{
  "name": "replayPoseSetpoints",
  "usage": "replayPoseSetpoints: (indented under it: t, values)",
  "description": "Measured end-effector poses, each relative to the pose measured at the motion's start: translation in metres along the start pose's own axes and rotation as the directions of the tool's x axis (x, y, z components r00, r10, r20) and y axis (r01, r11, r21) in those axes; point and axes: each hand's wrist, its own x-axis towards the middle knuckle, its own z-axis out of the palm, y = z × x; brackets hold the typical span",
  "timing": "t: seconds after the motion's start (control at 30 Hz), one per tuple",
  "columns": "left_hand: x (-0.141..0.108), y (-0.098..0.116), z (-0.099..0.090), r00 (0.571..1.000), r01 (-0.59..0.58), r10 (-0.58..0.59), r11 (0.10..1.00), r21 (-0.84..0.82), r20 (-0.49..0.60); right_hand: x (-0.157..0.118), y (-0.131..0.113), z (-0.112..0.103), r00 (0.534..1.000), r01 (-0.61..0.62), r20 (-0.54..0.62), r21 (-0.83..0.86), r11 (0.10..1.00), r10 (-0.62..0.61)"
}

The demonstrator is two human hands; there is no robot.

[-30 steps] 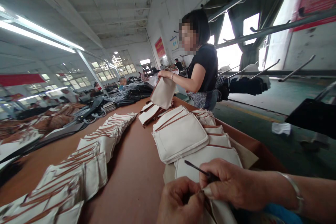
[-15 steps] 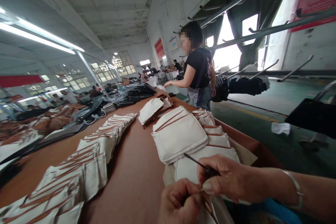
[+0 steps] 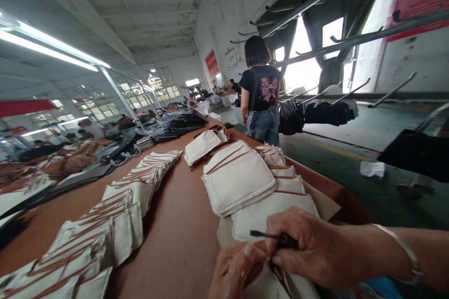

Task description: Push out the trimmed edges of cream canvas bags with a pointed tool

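Here you are, both hands low at the near right of the brown table (image 3: 168, 229), working over a cream pouch (image 3: 268, 287) that lies partly under your fingers and runs off the bottom of the view. Your right hand (image 3: 308, 247) is wrapped round a dark slim tool (image 3: 264, 235), its flat tip pointing left, while thumb and fingertips come together at the pouch's brown-trimmed edge. Your left hand (image 3: 236, 271) is blurred, but its fingers look curled and pinched on that same edge, close up against the right; how hard they squeeze, you can't tell from here.

Now the handling: this pouch looks light, soft and bendy, likely to sag wherever it goes unsupported, and hardly slippery. The doubled trim looks like the firmest place to grip, well clear of that tool tip, since the pale face would probably mark easily.

And the containers? The pouches are the nearest thing to it. Ahead of you sits a stack of cream pouches (image 3: 242, 180), lying flat; across the table, a long overlapping row of pouches (image 3: 128, 196); beyond, a small pile of pouches (image 3: 201, 145). Whether anything is inside them stays hidden. Black bags (image 3: 326, 113) hang on the rack (image 3: 389, 96), contents unseen too.
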Motion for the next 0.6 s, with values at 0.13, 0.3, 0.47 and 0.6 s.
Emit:
replayPoseSetpoints:
  t: [0.13,0.3,0.47,0.6]
  values:
    - [0.005,-0.003,-0.003,0.994,0.109,-0.110,0.993,-0.055,-0.024,-0.007,0.003,-0.002,0.941,0.338,0.047,-0.225,0.914,-0.336]
    - [0.008,0.000,-0.001,0.951,0.063,-0.029,0.993,-0.100,0.308,-0.014,0.015,-0.002,0.868,0.470,0.221,-0.653,0.594,-0.444]
    - [0.012,-0.006,-0.003,0.925,0.076,-0.070,0.997,-0.002,0.373,-0.014,0.021,-0.003,0.690,0.603,0.313,-0.747,0.281,-0.652]
    - [0.006,-0.002,-0.002,0.942,-0.164,0.116,0.978,0.130,0.313,-0.016,0.023,-0.003,0.682,0.618,0.287,-0.718,0.320,-0.673]
